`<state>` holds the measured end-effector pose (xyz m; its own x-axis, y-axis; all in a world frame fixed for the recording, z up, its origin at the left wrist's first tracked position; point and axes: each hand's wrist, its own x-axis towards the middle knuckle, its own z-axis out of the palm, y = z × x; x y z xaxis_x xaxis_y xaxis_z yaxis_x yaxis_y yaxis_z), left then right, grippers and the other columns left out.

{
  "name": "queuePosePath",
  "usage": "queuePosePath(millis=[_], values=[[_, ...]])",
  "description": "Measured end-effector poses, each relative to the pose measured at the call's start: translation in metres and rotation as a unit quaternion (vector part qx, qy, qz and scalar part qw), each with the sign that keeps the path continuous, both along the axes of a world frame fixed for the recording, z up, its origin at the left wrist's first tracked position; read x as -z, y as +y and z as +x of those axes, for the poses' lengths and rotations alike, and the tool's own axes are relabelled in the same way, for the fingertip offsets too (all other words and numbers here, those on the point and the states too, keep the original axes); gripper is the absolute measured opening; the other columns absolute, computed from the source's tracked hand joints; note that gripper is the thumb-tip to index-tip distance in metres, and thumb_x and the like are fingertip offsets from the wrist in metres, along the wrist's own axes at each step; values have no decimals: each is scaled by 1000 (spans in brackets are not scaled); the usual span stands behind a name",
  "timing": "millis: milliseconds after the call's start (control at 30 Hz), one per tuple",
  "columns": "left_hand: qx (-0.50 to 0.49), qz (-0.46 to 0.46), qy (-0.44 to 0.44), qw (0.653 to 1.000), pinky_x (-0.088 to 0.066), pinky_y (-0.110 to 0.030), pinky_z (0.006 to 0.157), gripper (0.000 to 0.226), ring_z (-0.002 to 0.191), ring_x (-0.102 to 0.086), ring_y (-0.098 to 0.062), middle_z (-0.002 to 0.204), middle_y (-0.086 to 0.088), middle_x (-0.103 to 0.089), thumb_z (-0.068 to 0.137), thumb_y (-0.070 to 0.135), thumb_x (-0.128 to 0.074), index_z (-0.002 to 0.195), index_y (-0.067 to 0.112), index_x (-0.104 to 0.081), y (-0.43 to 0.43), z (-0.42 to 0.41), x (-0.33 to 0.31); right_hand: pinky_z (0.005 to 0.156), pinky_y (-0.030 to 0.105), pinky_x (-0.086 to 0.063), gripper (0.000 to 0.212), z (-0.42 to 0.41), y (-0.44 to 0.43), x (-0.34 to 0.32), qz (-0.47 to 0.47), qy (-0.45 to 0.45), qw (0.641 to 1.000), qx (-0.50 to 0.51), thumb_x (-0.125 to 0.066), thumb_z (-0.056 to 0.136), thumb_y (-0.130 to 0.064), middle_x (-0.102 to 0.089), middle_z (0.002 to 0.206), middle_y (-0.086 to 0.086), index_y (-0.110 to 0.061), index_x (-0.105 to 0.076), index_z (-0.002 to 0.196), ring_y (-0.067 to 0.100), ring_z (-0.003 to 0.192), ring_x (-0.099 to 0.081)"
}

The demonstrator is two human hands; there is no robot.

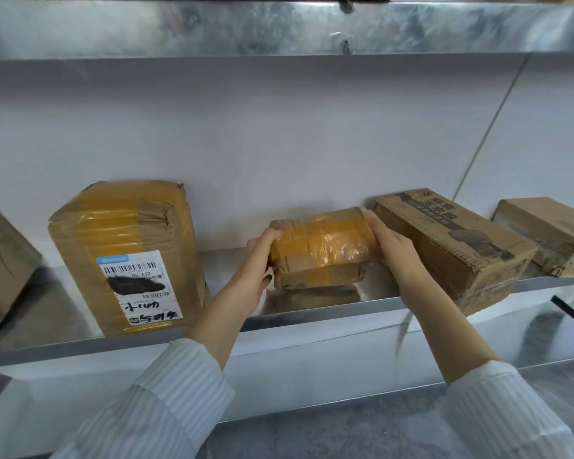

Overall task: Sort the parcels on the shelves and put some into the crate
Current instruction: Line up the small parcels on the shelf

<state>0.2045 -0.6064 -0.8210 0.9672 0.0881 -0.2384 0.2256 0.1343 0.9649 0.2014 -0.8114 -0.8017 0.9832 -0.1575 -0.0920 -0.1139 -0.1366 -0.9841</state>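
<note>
- Small parcel (318,248), brown paper bound in yellowish tape, lies lengthwise at the middle of the steel shelf (312,313), close to the white back wall; whether it is lifted clear cannot be told.
- Left hand (256,260) grips its left end, fingers curled together over the top edge and thumb low at the front.
- Right hand (395,250) clasps its right end, fingers close together and bent round it, squeezed against the printed carton (451,246).
- Tall labelled parcel (126,256) stands upright well to the left.
- Plain box (544,233) lies beyond the carton.
</note>
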Motion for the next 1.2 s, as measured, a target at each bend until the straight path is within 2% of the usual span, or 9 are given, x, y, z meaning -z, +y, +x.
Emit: queuePosePath(millis=[67, 133, 200, 333, 633, 767, 933, 1033, 1200], values=[[-15, 1, -12, 1000, -38, -40, 106, 35, 119, -51, -22, 126, -8, -55, 95, 52, -43, 116, 26, -52, 0, 2, 1, 78, 22, -45, 40, 2, 3, -3, 5, -15, 999, 30, -50, 88, -62, -63, 88, -8, -26, -67, 91, 6, 82, -56], [-30, 4, -29, 999, -46, -34, 92, 38, 114, -56, -22, 123, -10, -58, 96, 53, -39, 116, 24, -52, -1, 1, 1, 94, 33, -46, 43, 4, 5, -4, -18, -24, 998, 56, -47, 88, -66, -62, 88, -5, -27, -65, 83, 15, 90, -59], [-42, 7, -39, 998, -49, -31, 84, 48, 112, -56, -22, 123, -9, -56, 93, 55, -43, 127, 20, -46, 0, -1, 2, 97, 38, -46, 43, 4, 8, -2, -22, -24, 997, 70, -47, 87, -66, -63, 95, -1, -27, -65, 87, 20, 98, -59], [-57, 14, -66, 996, -45, -35, 99, 47, 122, -49, -24, 133, -9, -48, 90, 33, -48, 134, 22, -39, 2, -1, 2, 71, 21, -48, 39, 1, 12, 6, 34, -53, 996, 67, -52, 93, -51, -64, 101, -2, -19, -66, 110, 7, 87, -58], [-19, -53, -83, 995, -37, -57, 106, 54, 128, -45, -24, 146, 3, -39, 99, 12, -36, 145, 38, -25, 0, -5, -2, 89, 34, -54, 26, 2, 12, 14, 95, -75, 989, 82, -56, 94, -33, -71, 105, 9, -19, -72, 110, 18, 103, -64], [-32, -49, -76, 995, -45, -47, 92, 29, 115, -47, -19, 111, 11, -53, 100, 23, -44, 125, 37, -41, 3, -1, 2, 89, 29, -55, 30, 5, 10, 18, 135, -75, 986, 66, -54, 97, -25, -73, 106, 5, -14, -67, 121, 17, 104, -67], [-53, -23, -58, 997, -47, -37, 79, 48, 123, -45, -19, 135, -1, -51, 97, 23, -49, 143, 28, -37, 13, 8, 7, 96, 33, -51, 30, 5, 11, 23, 148, -75, 986, 35, -48, 99, -15, -72, 107, 7, -12, -66, 121, 21, 108, -64], [-70, -43, -62, 995, -46, -39, 91, 52, 126, -46, -22, 141, -3, -47, 95, 25, -53, 144, 29, -34, 16, 9, 10, 95, 37, -52, 27, 7, 12, 25, 138, -75, 987, 35, -50, 97, -18, -72, 107, 7, -18, -66, 119, 25, 108, -65], [-75, -76, -54, 993, -53, -27, 75, 26, 96, -66, -17, 114, -10, -66, 95, 27, -55, 116, 13, -56, 22, 10, 10, 96, 42, -52, 27, 7, 4, 32, 116, -77, 990, 21, -56, 95, -34, -72, 105, 10, -16, -69, 110, 29, 105, -66]])
